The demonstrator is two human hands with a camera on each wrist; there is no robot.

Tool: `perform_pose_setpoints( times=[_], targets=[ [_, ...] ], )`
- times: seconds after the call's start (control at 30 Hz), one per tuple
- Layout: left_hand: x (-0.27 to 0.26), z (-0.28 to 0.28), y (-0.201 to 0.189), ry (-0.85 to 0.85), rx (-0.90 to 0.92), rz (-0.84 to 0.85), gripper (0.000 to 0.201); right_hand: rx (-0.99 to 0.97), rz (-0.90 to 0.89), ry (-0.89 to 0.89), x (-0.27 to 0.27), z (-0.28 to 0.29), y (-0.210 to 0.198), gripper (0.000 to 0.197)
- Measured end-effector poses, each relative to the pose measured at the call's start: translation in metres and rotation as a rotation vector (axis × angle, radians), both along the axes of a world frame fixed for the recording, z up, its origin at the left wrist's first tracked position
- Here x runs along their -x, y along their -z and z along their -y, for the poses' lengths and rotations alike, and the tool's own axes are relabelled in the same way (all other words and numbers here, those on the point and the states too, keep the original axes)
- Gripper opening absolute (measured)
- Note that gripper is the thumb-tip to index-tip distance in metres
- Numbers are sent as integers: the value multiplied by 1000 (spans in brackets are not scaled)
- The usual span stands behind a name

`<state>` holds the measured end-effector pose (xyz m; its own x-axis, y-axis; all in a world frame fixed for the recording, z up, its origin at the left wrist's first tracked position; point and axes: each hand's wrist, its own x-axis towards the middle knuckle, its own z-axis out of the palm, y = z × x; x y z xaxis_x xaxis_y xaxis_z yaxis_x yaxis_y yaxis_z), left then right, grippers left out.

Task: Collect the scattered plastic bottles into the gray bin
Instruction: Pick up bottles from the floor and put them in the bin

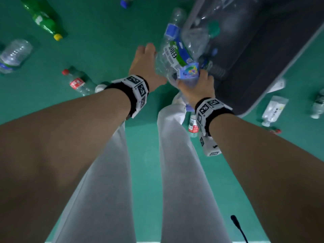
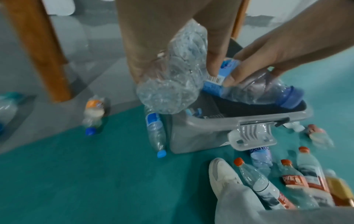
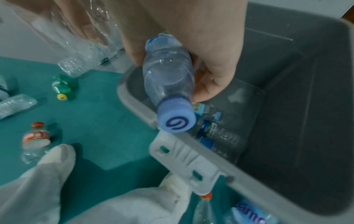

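My left hand point(image 1: 145, 62) grips a crumpled clear bottle point(image 1: 171, 55) with a green and blue label, held just left of the gray bin point(image 1: 263, 71). Close beside it, my right hand point(image 1: 197, 88) grips a clear bottle with a blue label point(image 1: 188, 71). In the right wrist view this blue-capped bottle point(image 3: 168, 78) hangs cap down over the gray bin's rim point(image 3: 134, 97), with a few bottles point(image 3: 216, 133) lying inside. The left wrist view shows the crumpled bottle point(image 2: 172, 84) and the blue-capped bottle point(image 2: 258, 91) over the bin point(image 2: 201, 136).
Loose bottles lie on the green floor: a green one point(image 1: 43, 18), a clear one point(image 1: 14, 55), a red-capped one point(image 1: 77, 82), others right of the bin point(image 1: 274, 110). Several red-capped bottles point(image 2: 293, 178) lie by my white shoe point(image 2: 222, 171). A wooden leg point(image 2: 38, 50) stands further left.
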<state>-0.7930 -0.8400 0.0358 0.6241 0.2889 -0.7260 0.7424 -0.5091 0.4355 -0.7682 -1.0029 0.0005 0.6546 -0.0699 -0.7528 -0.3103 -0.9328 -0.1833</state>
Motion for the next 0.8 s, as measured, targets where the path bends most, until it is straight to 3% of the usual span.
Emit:
perform_pose_setpoints(
  times=[0.2,0.33,0.43,0.6,0.8],
  targets=[
    [-61,57,7,385,-127,48,69,197,-36,-186,-52,55,21,65],
    [-87,92,29,566,-238,98,67,276,-116,-308,-72,76,42,70],
    [-100,110,44,579,-227,105,62,226,-181,-333,-73,88,55,76],
    [-105,123,70,446,-70,70,64,59,-258,-270,-73,102,53,45],
    [-90,119,57,359,-82,15,26,15,-303,-167,-74,104,39,37]
  ],
)
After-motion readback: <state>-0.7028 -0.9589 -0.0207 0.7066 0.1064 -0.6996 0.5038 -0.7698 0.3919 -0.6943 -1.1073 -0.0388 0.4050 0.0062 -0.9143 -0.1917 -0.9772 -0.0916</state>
